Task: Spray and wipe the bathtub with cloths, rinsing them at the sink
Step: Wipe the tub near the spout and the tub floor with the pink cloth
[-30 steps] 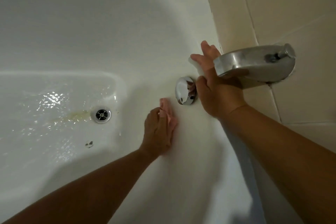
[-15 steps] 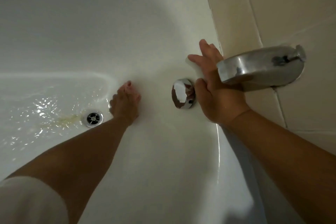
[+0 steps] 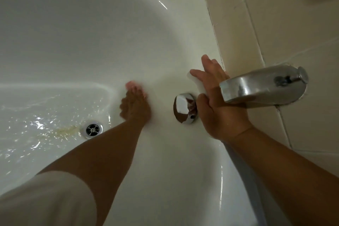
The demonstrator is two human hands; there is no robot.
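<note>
While pressed, cloth (image 3: 132,84) underlies left hand (image 3: 134,104).

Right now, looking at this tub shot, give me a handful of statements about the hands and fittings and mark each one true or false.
1. The left hand presses a pink cloth against the bathtub wall. True.
2. The right hand grips the chrome spout. False: it lies flat on the tub wall under the spout, fingers spread, over something white.
3. The round chrome overflow cap sits between the two hands. True.
4. The drain is covered by the cloth. False: it lies uncovered, left of the left forearm.
5. The tub floor around the drain looks wet. True.
6. The wall beside the spout is bare painted plaster. False: it is tiled.
</note>
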